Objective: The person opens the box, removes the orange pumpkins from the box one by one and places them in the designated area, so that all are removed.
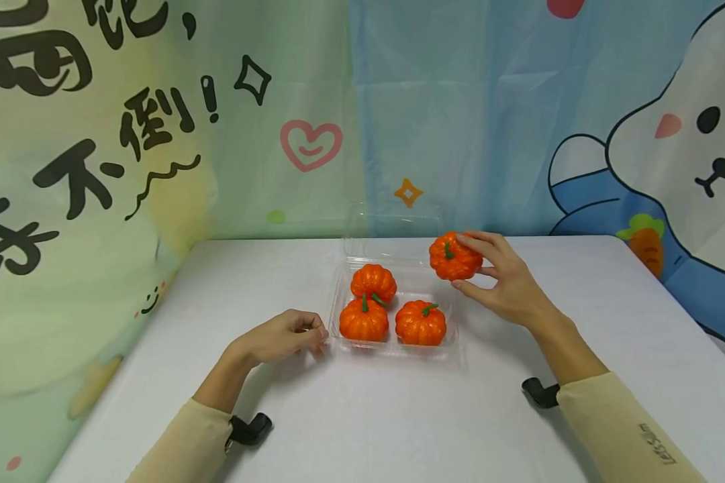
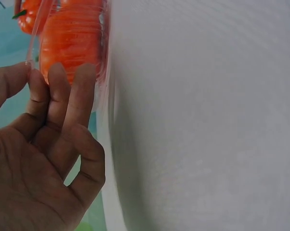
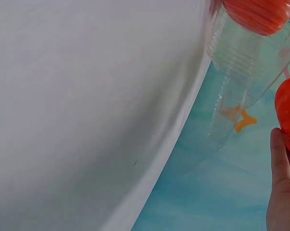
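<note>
My right hand (image 1: 507,282) holds a small orange toy pumpkin (image 1: 455,257) with a green stem between thumb and fingers, above the back right part of a clear plastic box (image 1: 393,347). Three similar pumpkins sit in the box: one at the back left (image 1: 372,282), one at the front left (image 1: 363,320) and one at the front right (image 1: 420,323). At the box's left side, my left hand (image 1: 286,337) pinches the rim with thumb and forefinger, as the left wrist view shows; its other fingers (image 2: 82,96) lie along the wall.
The box's clear lid (image 1: 393,228) stands raised at the back, in front of a printed curtain (image 1: 459,121). A white table (image 1: 387,422) lies under everything. Black wrist mounts (image 1: 250,429) stick out beside both sleeves.
</note>
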Tool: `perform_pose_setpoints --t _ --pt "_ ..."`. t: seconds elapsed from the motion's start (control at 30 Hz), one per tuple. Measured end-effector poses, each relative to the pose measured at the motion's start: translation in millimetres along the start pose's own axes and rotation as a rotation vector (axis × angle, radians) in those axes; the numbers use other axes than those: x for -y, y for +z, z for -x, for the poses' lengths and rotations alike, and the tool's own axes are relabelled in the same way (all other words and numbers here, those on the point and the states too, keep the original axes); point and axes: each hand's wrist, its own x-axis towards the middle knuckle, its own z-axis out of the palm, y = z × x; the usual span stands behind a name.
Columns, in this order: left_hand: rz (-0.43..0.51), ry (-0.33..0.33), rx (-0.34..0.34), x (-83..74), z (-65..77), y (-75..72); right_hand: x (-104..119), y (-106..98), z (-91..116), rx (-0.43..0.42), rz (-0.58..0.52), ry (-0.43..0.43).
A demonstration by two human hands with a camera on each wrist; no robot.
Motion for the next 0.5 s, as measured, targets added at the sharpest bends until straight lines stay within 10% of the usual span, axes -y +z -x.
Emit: perform_pose_setpoints --t 0.5 --pt "0.009 0.005 0.008 -2.1 0.9 -0.2 -11.9 -20.0 19.4 -0.054 0.071 0.085"
